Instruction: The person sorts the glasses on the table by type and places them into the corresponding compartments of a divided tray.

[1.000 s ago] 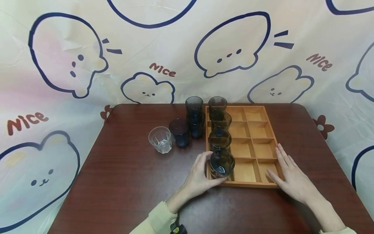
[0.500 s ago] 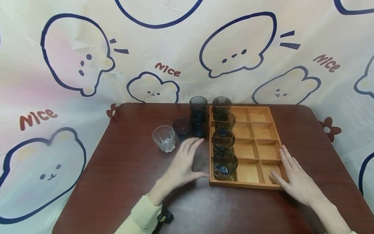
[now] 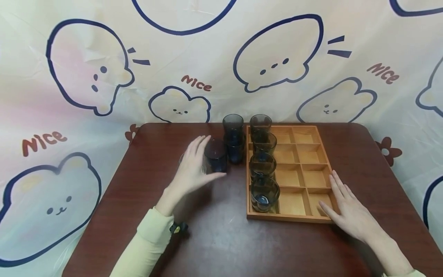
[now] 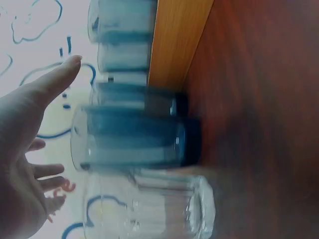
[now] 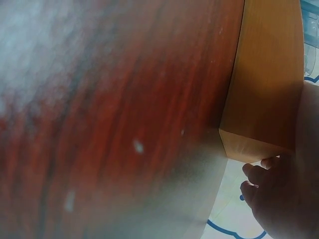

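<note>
My left hand [image 3: 190, 167] hovers with its fingers spread and thumb apart, near a dark blue glass [image 3: 217, 159] standing on the table. Behind that hand, a clear faceted glass [image 4: 154, 209] is almost wholly hidden in the head view; the left wrist view has it beside the blue glass, with the fingers apart from both. Further dark glasses [image 3: 233, 125] stand just beyond. Several smoky glasses [image 3: 263, 196] fill the left column of a wooden compartment tray [image 3: 290, 218]. Against that tray's front right corner rests my right hand [image 3: 353, 211], fingers along the outer side and thumb over the edge.
The dark red-brown table [image 3: 221, 238] stretches in front of the tray and to the left. A printed cloth [image 3: 270, 54] hangs behind the table's back edge. The tray's raised walls and dividers separate its compartments.
My left hand has let go of the front smoky glass, which stays in the tray's front left compartment. It has moved left to the loose glasses. My right hand stays at the tray.
</note>
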